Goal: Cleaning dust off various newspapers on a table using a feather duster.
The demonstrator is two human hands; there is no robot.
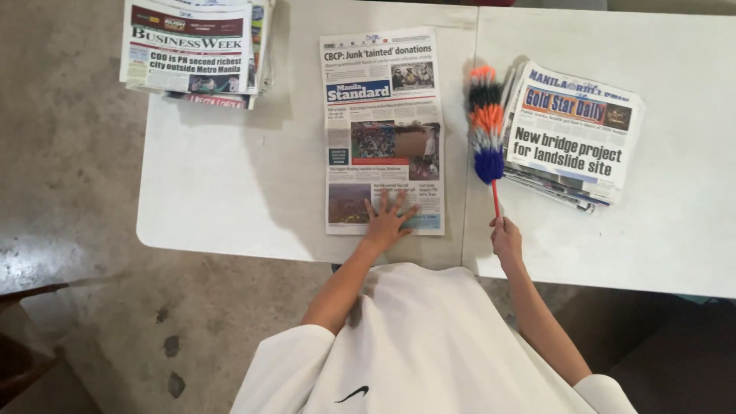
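1. Two bare hands over the table's near edge. Left hand point(389, 220): fingers spread, palm pressed flat on the lower edge of an open newspaper point(382, 115), forearm angled up from the torso.
2. Right hand point(506, 238): fingers closed around the thin red handle of a feather duster point(486, 123); arm extended forward. The duster head, banded orange, black, white and blue, lies straight ahead of this hand, over the seam between the tables.
3. Surface: two white tables point(222, 184) butted together; stained grey concrete floor point(69, 192) to the left of the left hand.
4. The newspaper runs away from the left hand, flat, lengthwise.
5. Just right of the duster head: a slightly fanned stack of newspapers point(575, 134), touching or nearly touching the feathers.
6. Far ahead and left of the left hand: a second newspaper pile point(192, 50), overhanging the table corner.
7. White shirt point(429, 345) fills the lower frame.
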